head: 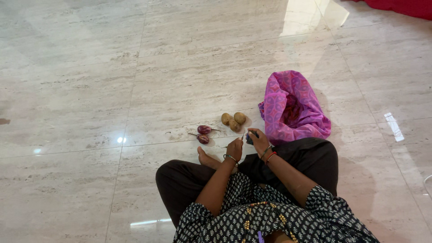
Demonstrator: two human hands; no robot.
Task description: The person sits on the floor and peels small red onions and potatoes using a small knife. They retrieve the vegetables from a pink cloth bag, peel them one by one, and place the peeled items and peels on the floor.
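Marble floor (67, 90) | left hand (234, 148) and right hand (259, 140) closed on small blue tool (250, 137), near potatoes (234, 120), brinjals (203, 133), bag (292, 108) | risk: tool could slip toward fingers.

Seated cross-legged, one bare foot (206, 159) poking out in front of the knees. Both forearms reach forward and angle in toward each other, elbows bent close to the body. The left hand (234, 148) is curled, knuckles up. The right hand (259, 139) sits just beside it, fingers pinched together (bangles on both wrists), the two hands nearly touching.
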